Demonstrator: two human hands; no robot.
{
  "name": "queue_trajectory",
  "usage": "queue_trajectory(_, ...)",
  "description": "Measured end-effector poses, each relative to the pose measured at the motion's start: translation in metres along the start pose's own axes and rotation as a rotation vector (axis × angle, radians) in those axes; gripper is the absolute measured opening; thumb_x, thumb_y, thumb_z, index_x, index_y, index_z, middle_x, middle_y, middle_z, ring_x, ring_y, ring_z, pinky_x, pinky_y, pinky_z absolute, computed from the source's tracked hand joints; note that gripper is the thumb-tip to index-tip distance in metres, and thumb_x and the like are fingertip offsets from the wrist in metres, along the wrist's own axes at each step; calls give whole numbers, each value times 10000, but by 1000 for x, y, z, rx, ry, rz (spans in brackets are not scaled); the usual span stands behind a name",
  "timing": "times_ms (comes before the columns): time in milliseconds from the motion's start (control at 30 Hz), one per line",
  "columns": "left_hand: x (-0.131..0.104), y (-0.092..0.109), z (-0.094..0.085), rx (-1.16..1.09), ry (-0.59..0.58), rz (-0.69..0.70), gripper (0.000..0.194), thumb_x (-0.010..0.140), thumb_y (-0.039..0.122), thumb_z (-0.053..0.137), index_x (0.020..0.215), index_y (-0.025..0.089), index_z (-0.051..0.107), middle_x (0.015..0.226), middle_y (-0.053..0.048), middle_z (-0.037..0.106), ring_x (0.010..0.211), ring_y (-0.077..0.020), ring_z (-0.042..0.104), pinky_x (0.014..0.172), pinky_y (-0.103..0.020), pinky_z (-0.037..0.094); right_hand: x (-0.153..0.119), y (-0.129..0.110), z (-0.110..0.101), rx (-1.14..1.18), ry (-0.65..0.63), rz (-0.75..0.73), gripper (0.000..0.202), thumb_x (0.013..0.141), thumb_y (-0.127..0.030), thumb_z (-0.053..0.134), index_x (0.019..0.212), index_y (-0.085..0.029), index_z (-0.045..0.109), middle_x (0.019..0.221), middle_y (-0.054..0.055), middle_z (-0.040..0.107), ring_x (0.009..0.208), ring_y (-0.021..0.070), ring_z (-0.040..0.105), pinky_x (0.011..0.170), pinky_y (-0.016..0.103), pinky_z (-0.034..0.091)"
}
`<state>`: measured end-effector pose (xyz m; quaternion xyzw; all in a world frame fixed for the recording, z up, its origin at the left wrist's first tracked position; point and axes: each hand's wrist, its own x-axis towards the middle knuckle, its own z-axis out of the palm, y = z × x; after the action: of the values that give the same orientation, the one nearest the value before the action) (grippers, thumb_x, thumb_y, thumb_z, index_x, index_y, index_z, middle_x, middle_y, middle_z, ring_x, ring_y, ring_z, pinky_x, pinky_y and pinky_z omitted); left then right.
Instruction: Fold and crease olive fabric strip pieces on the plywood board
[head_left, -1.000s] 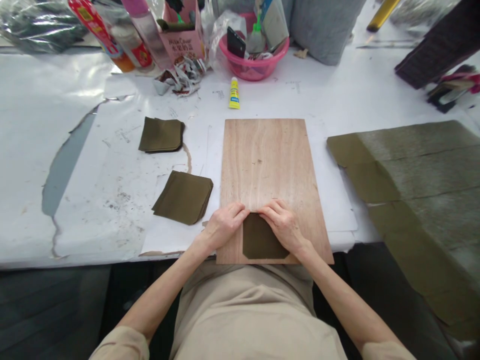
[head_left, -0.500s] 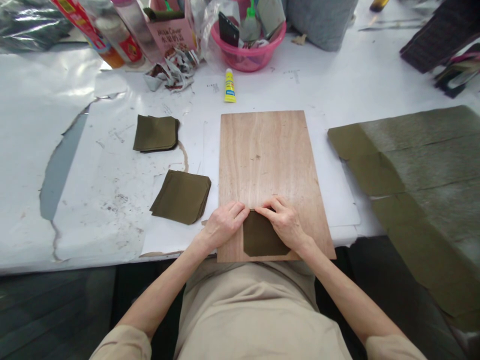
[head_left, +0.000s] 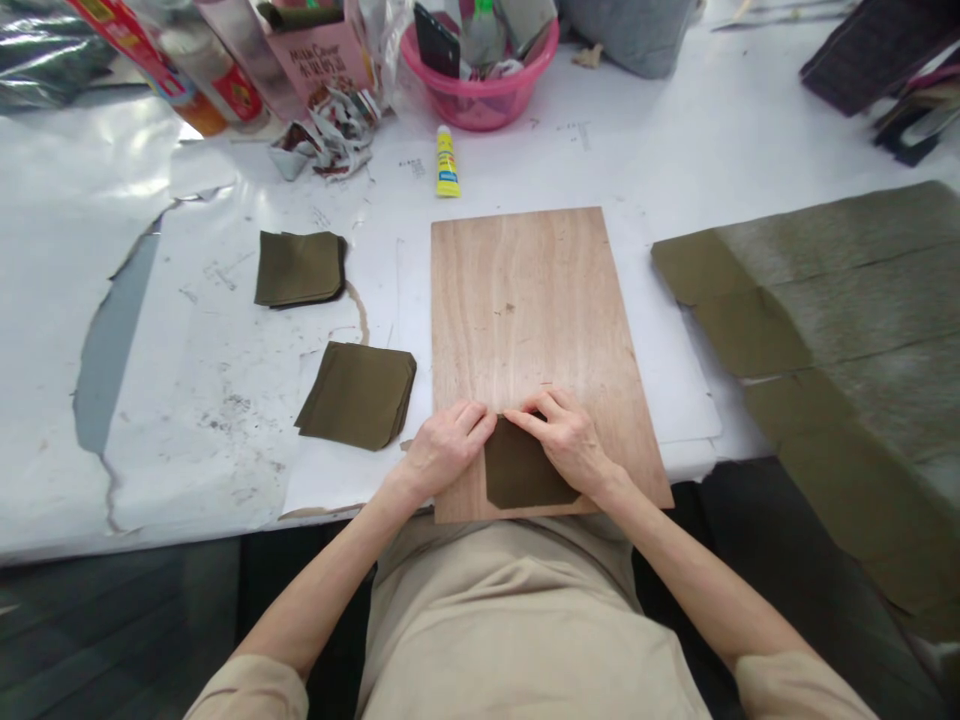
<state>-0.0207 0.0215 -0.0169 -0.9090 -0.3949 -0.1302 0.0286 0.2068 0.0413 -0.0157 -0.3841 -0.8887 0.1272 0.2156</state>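
A dark olive fabric piece (head_left: 525, 468) with cut corners lies flat on the near end of a wooden board (head_left: 517, 300). My left hand (head_left: 450, 442) is closed at the piece's far left corner, thumb and fingers pinching its edge. On the same far edge, my right hand (head_left: 564, 438) pinches with thumb and forefinger, its palm covering the piece's right side. The fingertips of both hands nearly meet there, and they hide the fold of the edge. Left of the board lie two stacks of similar olive pieces, a nearer stack (head_left: 358, 395) and a farther stack (head_left: 300, 268).
A yellow glue tube (head_left: 448, 165) lies beyond the board. Behind it stand a pink basket (head_left: 487, 105) of small items, crumpled wrappers (head_left: 330, 135) and a pink box (head_left: 322, 55). At right, a large olive sheet (head_left: 780, 330) hangs over the table edge.
The whole view has shifted slightly, with table items appearing a little farther left and up. Both hands keep their grip on the fabric edge, with hardly any movement.
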Motion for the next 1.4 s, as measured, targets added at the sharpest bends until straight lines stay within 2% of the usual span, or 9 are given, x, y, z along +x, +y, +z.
queue_trajectory(300,0,2,0,35,-41,11,198,961,138,460,1118,116,579,980,-99,630,869,-202,592,693,-298,509,3,-2,0,-72,32,-30,240,974,-211,493,1076,-222,710,905,66,619,920,189,513,853,330,447)
queue_trajectory(533,-11,-2,-6,36,-56,18,255,945,119,480,1181,99,573,1052,-128,629,917,-229,583,756,-343,525,5,-4,-4,-108,9,-37,230,972,-220,496,1063,-207,706,884,65,606,916,188,502,839,320,434)
queue_trajectory(633,-15,-3,-11,-2,-28,-21,212,941,125,486,1110,105,613,1051,-133,630,931,-242,583,778,-363,527,5,-3,-3,-126,16,-42,227,972,-209,494,1059,-210,704,883,65,604,916,187,498,833,317,426)
queue_trajectory(700,-14,1,-12,-42,32,-76,204,946,136,484,1093,119,625,1052,-134,629,957,-248,581,809,-382,526,5,-3,-1,-139,41,-46,230,974,-192,488,1057,-216,701,874,59,602,909,183,494,830,315,420)
queue_trajectory(800,-6,12,-6,-120,93,-118,263,948,125,479,1187,125,589,1077,-128,625,1001,-245,568,866,-390,518,4,-2,4,-155,67,-49,233,977,-183,477,1040,-224,698,863,51,602,896,179,489,822,310,414)
queue_trajectory(900,2,22,5,-149,89,-109,318,948,102,466,1256,107,546,1077,-127,618,991,-240,561,878,-382,515,4,3,6,-142,54,-61,254,986,-182,449,983,-222,700,880,52,607,898,179,489,825,313,415)
queue_trajectory(1000,5,25,12,-130,88,-129,317,950,112,474,1257,116,553,1040,-116,615,957,-233,557,843,-367,521,2,11,1,-25,30,-74,253,992,-194,438,1033,-216,687,934,56,620,945,181,501,848,312,432)
queue_trajectory(1133,3,23,11,-117,50,-132,318,954,122,476,1259,140,563,1017,-104,610,939,-222,554,813,-349,519,-1,23,-12,115,-17,-71,255,990,-190,435,1060,-183,680,930,65,631,955,177,513,841,291,465)
queue_trajectory(1400,3,24,8,-57,-4,-113,357,966,148,457,1317,163,519,1017,-97,593,942,-222,552,808,-349,509,-5,26,-16,61,-13,-83,272,993,-197,426,1055,-185,691,929,78,615,939,181,510,827,312,479)
